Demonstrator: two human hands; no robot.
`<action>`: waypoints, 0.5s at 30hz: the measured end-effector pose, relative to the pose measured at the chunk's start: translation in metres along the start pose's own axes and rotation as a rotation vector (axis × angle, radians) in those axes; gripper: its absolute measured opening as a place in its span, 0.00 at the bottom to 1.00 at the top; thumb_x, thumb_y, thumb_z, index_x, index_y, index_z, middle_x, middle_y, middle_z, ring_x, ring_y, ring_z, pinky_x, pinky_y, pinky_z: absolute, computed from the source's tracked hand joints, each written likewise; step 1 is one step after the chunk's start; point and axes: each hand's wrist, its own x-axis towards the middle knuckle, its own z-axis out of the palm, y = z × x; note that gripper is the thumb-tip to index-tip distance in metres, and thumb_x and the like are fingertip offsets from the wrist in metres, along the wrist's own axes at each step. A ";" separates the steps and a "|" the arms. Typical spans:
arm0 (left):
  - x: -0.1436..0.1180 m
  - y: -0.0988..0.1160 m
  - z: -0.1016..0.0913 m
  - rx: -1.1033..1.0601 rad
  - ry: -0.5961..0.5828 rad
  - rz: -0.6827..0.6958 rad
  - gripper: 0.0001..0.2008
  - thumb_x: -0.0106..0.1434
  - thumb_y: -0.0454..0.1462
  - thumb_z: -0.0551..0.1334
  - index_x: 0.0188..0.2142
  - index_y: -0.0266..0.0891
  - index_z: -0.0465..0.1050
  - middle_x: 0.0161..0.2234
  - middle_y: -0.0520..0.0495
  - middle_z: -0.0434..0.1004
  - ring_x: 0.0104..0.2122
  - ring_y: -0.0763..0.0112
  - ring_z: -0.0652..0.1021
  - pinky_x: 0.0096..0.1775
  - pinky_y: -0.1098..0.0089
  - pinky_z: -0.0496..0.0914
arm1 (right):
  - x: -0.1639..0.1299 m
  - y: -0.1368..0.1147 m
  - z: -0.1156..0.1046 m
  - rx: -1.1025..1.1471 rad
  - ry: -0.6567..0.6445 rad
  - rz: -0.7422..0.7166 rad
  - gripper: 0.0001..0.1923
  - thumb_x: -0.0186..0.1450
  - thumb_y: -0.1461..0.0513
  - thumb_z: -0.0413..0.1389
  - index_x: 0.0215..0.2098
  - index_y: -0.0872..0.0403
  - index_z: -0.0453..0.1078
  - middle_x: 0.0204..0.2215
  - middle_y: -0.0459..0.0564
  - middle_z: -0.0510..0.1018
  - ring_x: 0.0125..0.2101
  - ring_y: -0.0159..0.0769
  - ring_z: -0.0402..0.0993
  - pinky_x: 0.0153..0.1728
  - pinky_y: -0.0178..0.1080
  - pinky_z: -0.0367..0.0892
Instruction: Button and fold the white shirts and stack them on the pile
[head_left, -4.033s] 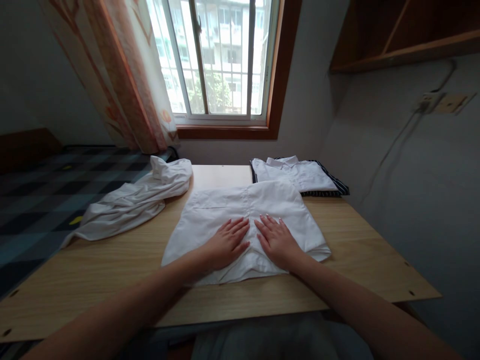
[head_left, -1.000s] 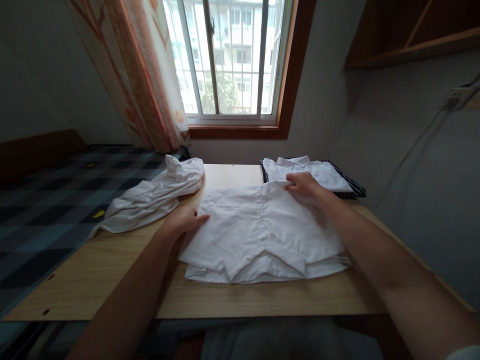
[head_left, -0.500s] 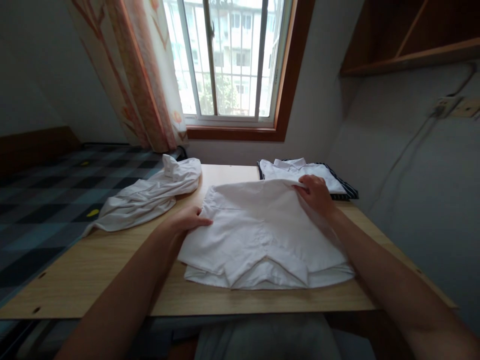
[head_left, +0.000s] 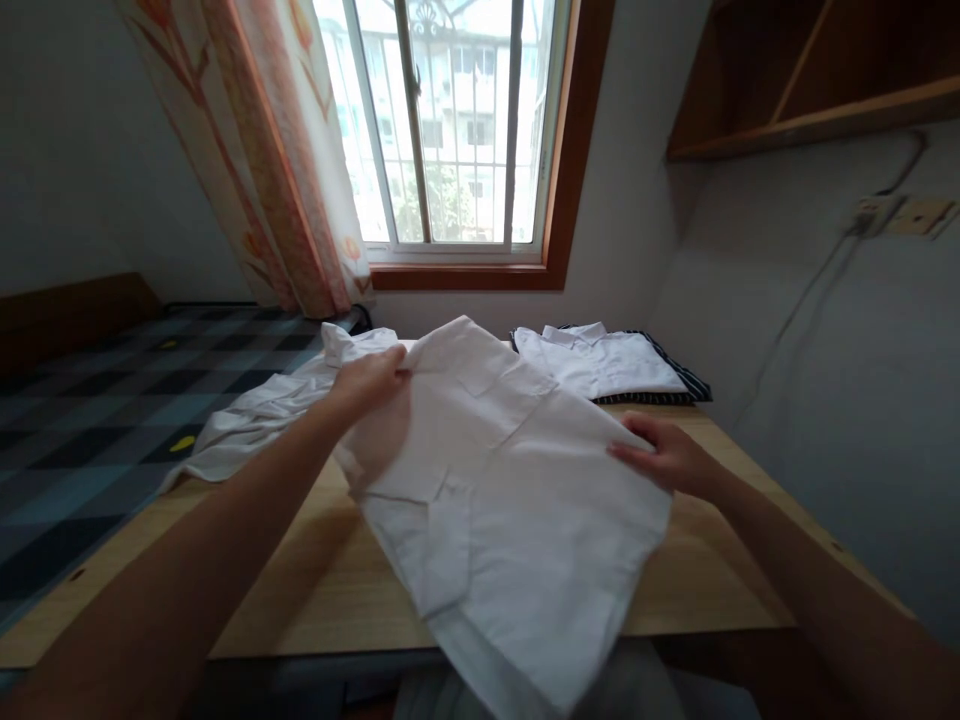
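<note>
A folded white shirt [head_left: 517, 480] is raised at an angle over the wooden board, its lower corner hanging past the front edge. My left hand [head_left: 375, 378] grips its upper left edge between thumb and fingers. On the right edge, my right hand [head_left: 664, 455] pinches the cloth, thumb on top. Behind my left hand lies a crumpled white garment [head_left: 251, 415], partly hidden by my forearm. Beyond the shirt, at the back right, another neatly folded white shirt [head_left: 600, 362] rests on dark striped cloth [head_left: 694, 385].
The wooden board [head_left: 720, 560] forms the work surface. To the left is a bed with a checked cover [head_left: 82, 420]. A window [head_left: 457, 140] with a flowered curtain [head_left: 262, 150] is ahead. A wooden shelf [head_left: 810, 130] and a socket with a cable [head_left: 870, 215] are on the right wall.
The folded shirt has been lifted off the board and turned so it lies diagonally. My left hand has moved up and away from me; my right hand has come lower and nearer.
</note>
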 end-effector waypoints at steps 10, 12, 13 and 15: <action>0.057 0.103 0.013 0.098 0.352 0.372 0.16 0.69 0.35 0.46 0.47 0.38 0.71 0.44 0.38 0.77 0.51 0.52 0.71 0.55 0.48 0.56 | -0.055 -0.090 0.061 0.268 -0.602 0.037 0.17 0.60 0.52 0.61 0.43 0.53 0.70 0.35 0.46 0.77 0.31 0.32 0.69 0.30 0.32 0.63; 0.061 0.123 0.030 0.044 0.383 0.443 0.17 0.69 0.35 0.46 0.50 0.41 0.71 0.51 0.39 0.75 0.57 0.53 0.66 0.60 0.46 0.48 | -0.054 -0.102 0.063 0.314 -0.829 -0.045 0.23 0.59 0.54 0.62 0.52 0.48 0.68 0.39 0.45 0.79 0.31 0.30 0.71 0.30 0.30 0.64; 0.060 0.132 0.038 0.015 0.381 0.469 0.18 0.69 0.35 0.47 0.53 0.42 0.69 0.57 0.40 0.70 0.61 0.53 0.63 0.62 0.45 0.43 | -0.052 -0.106 0.061 0.301 -0.922 -0.093 0.27 0.59 0.55 0.63 0.57 0.46 0.66 0.41 0.44 0.80 0.31 0.30 0.72 0.30 0.30 0.64; 0.056 0.145 0.052 -0.031 0.313 0.483 0.24 0.67 0.35 0.50 0.62 0.42 0.61 0.67 0.39 0.55 0.66 0.52 0.54 0.63 0.43 0.36 | -0.045 -0.105 0.052 0.249 -1.002 -0.151 0.30 0.60 0.55 0.62 0.60 0.44 0.64 0.42 0.45 0.81 0.30 0.29 0.73 0.31 0.30 0.65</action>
